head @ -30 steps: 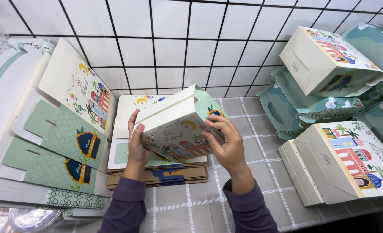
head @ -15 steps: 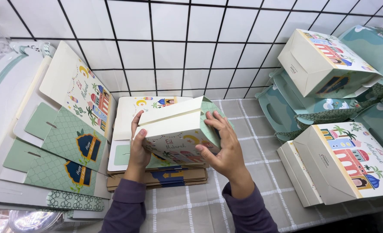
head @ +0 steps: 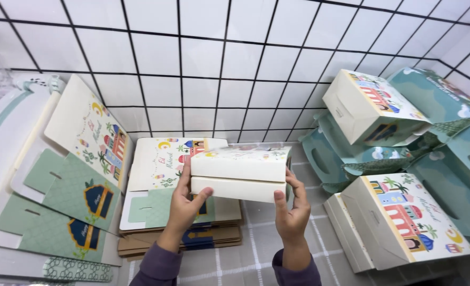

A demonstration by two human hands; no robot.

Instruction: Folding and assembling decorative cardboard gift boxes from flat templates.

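I hold a cream cardboard gift box (head: 240, 172) in mid-air over the table, its pale flaps facing me and a printed side on top. My left hand (head: 184, 204) grips its left end, thumb on the lower flap. My right hand (head: 292, 212) clasps its right end from below. Under the box lies a stack of flat printed box blanks (head: 160, 169) on brown cardboard (head: 155, 243).
More flat blanks in cream and green (head: 70, 185) lean at the left. Assembled cream boxes (head: 404, 222) (head: 372, 108) and teal boxes (head: 446, 132) are piled at the right. A white tiled wall (head: 219, 63) stands behind; a checked cloth (head: 245, 259) covers the table.
The box has been turned so its pale flaps now face me. Both hands have shifted to its ends, and the box sits level instead of tilted.
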